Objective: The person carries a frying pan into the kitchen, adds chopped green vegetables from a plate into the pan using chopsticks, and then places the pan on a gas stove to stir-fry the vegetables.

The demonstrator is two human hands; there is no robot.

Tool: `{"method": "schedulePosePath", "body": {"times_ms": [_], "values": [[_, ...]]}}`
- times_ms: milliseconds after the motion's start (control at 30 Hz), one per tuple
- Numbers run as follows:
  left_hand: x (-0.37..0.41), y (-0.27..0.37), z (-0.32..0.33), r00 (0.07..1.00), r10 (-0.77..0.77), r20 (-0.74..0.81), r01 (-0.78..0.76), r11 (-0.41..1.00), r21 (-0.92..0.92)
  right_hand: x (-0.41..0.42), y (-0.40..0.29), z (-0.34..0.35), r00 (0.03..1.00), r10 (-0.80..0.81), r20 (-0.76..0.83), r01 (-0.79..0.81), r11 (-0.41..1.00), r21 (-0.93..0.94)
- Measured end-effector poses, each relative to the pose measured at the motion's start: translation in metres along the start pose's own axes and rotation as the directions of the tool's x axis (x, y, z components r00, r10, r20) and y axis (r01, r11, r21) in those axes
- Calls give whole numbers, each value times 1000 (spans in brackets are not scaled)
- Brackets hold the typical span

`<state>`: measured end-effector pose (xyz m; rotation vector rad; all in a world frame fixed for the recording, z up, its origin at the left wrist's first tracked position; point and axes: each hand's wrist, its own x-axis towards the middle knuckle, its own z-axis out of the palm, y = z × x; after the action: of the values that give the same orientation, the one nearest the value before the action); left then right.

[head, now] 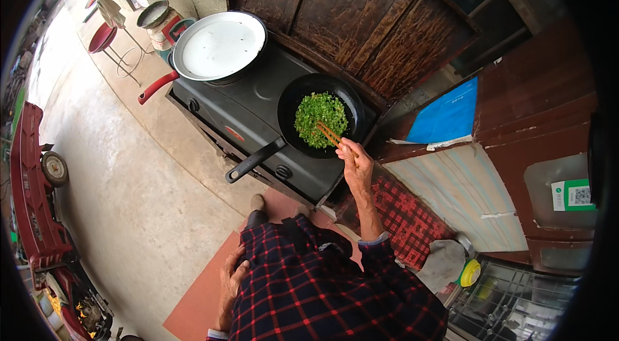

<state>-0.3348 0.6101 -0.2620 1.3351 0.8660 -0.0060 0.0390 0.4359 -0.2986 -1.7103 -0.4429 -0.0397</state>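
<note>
Wooden chopsticks (330,134) are held in my right hand (356,167), their tips in chopped green vegetables (320,119). The greens lie in a black frying pan (357,108) on the right side of a black two-burner gas stove (256,114); the pan's black handle (256,159) points toward the lower left. My left hand (232,271) rests against my plaid garment at the waist, holding nothing that shows. A large white lid or shallow dish (220,46) covers a pan with a red handle (158,86) on the left burner.
A dark wooden panel (348,12) stands behind the stove. Right of it are a brown cabinet (532,94), a blue sheet (445,110) and a red patterned cloth (406,220). Left are a gas cylinder (181,31), a red-seated stool (102,38) and a red cargo vehicle (38,196).
</note>
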Motion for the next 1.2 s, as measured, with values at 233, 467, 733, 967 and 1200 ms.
{"method": "schedulePosePath", "body": {"times_ms": [233,467,733,967,1200], "values": [[-4,10,0,1000,-11,-21,11,1000,20,18,17,-1,987,-78,-137,67,994,-81],[-2,3,-2,1000,-4,-24,5,999,43,15,3,14,1000,1,17,-1,1000,-28],[-4,11,0,999,-31,-32,32,999,33,32,14,9,976,-126,-175,93,978,-185],[0,5,-3,1000,-14,-9,14,999,49,31,8,25,992,-123,-42,119,990,-81],[0,13,-1,1000,-16,15,16,1000,27,48,11,26,990,-140,6,138,967,-215]]}}
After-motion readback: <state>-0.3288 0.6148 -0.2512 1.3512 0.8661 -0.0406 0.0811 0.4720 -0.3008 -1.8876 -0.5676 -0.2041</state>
